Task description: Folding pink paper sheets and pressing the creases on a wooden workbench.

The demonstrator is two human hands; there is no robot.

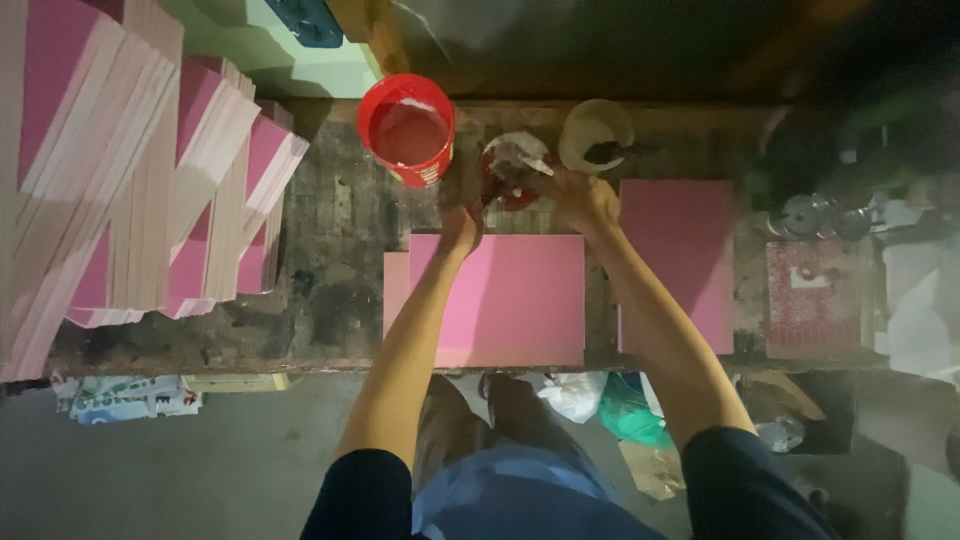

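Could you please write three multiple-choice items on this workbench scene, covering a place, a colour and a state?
1. Where is the red bucket?
A. At the back of the bench, left of both hands
B. On the floor
C. On the stacked boards

2. What colour is the flat board in front of the person?
A. Green
B. Pink
C. Black

3. How is the red bucket?
A. Lidded
B. Tipped over
C. Open, upright

Answers: 1 A, it stands left of the left hand and right hand. 2 B, its face is pink. 3 C, its inside shows.
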